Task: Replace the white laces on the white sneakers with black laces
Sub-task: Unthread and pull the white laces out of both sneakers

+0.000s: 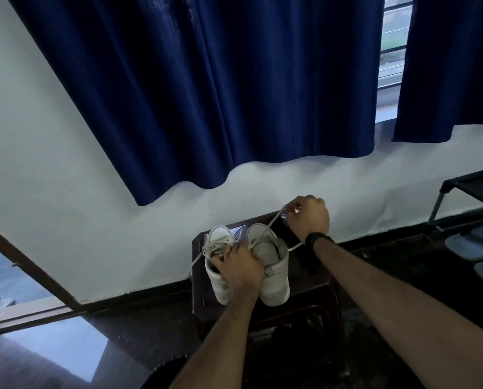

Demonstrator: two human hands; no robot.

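Fingers of right hand (309, 217) pinch white lace (271, 224), taut up-right from right sneaker (271, 265) at stool (319, 287) back edge; left hand (241, 266) grips both sneakers, nearer eyelets; pull likely continues along lace.

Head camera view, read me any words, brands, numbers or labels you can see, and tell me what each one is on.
No readable text in this view.
White sneakers: no brand or label can be made out; the left hand covers part of them.
White lace, pinched by the right hand: plain.
Black wristband: too small and dark to tell.
Blue curtains and slippers: no text visible.
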